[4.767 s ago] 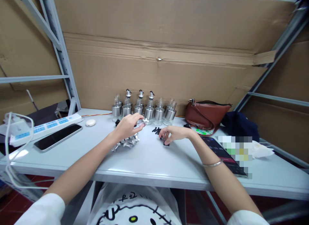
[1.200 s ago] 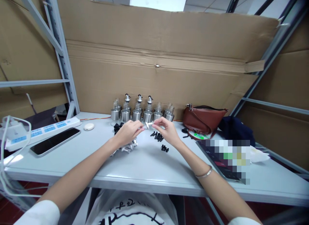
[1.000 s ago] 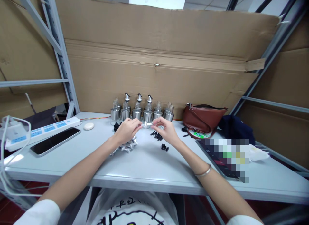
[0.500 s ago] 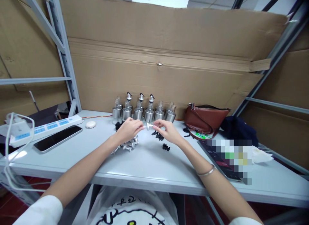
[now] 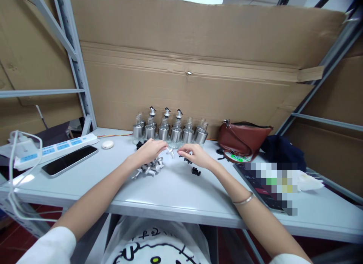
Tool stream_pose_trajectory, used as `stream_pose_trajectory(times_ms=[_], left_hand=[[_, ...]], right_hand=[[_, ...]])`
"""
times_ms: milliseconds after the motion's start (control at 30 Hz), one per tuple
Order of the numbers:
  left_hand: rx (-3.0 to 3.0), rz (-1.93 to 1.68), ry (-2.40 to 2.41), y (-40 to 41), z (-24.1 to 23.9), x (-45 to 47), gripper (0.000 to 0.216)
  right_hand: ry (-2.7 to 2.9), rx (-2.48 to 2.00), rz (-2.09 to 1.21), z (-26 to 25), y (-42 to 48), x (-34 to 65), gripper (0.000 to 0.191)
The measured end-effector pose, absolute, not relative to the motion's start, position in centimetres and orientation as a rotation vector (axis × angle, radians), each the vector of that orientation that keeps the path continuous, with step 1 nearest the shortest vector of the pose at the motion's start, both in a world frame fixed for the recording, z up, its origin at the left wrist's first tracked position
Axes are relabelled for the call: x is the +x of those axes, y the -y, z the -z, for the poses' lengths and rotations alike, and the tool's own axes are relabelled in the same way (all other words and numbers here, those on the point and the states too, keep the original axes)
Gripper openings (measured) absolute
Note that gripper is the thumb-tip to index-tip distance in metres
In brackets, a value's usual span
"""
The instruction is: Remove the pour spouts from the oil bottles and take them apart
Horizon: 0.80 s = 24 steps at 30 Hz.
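My left hand (image 5: 149, 150) pinches a small metal pourer spout (image 5: 170, 152) just above the grey table (image 5: 176, 192). My right hand (image 5: 195, 157) hovers a little to the right of the spout with its fingertips drawn together; whether they hold anything is hidden. A pile of loose metal spouts (image 5: 149, 168) lies under my left wrist. Small black caps (image 5: 195, 171) lie on the table near my right hand. Behind both hands stands a row of glass bottles with steel bases (image 5: 170, 131); three of them carry spouts.
A white power strip (image 5: 56, 146), a black phone (image 5: 70, 160) and a small white oval object (image 5: 107, 144) lie on the left. A brown bag (image 5: 244, 137), dark cloth (image 5: 283, 150) and a dark tablet (image 5: 252, 177) are on the right. Cardboard (image 5: 187, 86) walls the back.
Both hands held the spout together half a second ago. Now my right hand has drawn slightly away and the spout tilts down in my left fingers. The camera shifted a little.
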State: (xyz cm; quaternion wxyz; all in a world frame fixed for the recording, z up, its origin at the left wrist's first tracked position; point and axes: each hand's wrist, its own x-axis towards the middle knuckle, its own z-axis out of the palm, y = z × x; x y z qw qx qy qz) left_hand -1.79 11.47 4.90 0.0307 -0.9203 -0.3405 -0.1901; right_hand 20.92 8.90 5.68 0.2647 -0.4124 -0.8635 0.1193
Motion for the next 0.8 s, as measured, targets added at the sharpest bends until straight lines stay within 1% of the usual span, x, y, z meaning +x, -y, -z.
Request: stream_pose_trajectory(times_ms=[167, 333, 567, 700, 800], left_hand=[[-2.937, 0.442, 1.034, -11.8, -4.2, -2.0, 0.022], [-2.980, 0.272, 1.041, -11.9, -3.6, -2.1, 0.028], [-3.106, 0.144, 1.062, -11.7, -3.9, -2.2, 0.030], [-3.128, 0.218, 1.105, -11.0, -4.4, -2.1, 0.029], [-3.148, 0.337, 1.169, -10.3, -4.6, -1.8, 0.035]], right_hand=[[2.350, -1.150, -0.327, -5.1, -9.3, 21.0, 0.027], [2.359, -1.148, -0.342, -5.0, -9.4, 21.0, 0.028], [2.372, -1.162, -0.362, -4.9, -9.4, 21.1, 0.028], [2.382, -1.148, -0.366, -4.7, -9.4, 21.0, 0.028], [2.393, -1.135, -0.353, -4.7, -9.3, 21.0, 0.028]])
